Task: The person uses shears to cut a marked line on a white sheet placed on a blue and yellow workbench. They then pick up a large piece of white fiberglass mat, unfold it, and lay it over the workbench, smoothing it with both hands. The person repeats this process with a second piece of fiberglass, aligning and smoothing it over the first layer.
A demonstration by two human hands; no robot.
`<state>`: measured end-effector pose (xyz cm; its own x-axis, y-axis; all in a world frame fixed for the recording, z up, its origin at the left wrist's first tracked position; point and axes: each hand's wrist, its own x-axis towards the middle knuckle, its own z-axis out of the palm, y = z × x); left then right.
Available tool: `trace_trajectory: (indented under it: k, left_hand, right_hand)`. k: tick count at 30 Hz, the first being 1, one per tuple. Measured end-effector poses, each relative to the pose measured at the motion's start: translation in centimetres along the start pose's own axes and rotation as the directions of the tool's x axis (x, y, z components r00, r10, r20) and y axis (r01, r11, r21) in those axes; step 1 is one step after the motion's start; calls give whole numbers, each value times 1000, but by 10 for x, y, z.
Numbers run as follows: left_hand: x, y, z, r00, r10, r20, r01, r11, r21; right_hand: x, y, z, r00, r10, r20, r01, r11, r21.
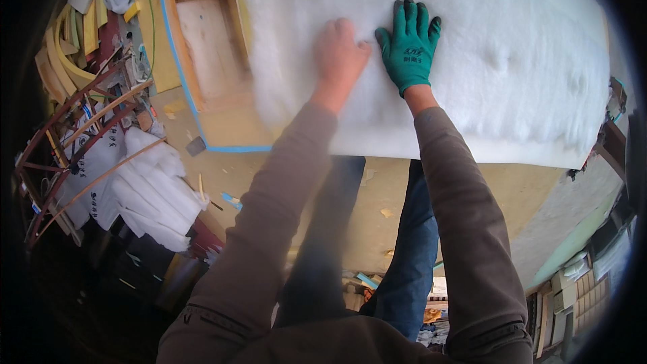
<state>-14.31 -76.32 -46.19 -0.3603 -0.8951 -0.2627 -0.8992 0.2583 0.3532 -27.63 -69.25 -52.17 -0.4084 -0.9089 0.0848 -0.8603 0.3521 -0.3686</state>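
White sheet [512,151] bearing fluffy wadding [499,61]; tan floor [526,192] below with small scraps [386,213].

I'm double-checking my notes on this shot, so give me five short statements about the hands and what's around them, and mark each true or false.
1. The right hand wears a green glove. True.
2. The left hand wears a matching glove. False: it is bare.
3. The right hand is spread on white padding. True.
4. The sleeves are bright red. False: they are brownish.
5. A blue edge runs along the padding's right side. False: it is to the padding's left.
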Motion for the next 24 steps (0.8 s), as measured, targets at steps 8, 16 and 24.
trace_trajectory:
  k: [8,16,24]
  left_hand:
    - [8,-43,9,992,92,-81,-106,977,-183]
    - [-29,3,-17,918,347,-192,-376,915,-144]
    - [-20,-35,4,958,286,-28,-287,944,-161]
  right_hand:
    - [1,1,2,1000,6,-16,-5,1000,22]
    - [1,1,2,1000,2,-15,-2,1000,3]
    - [1,2,1,1000,5,-12,-4,1000,11]
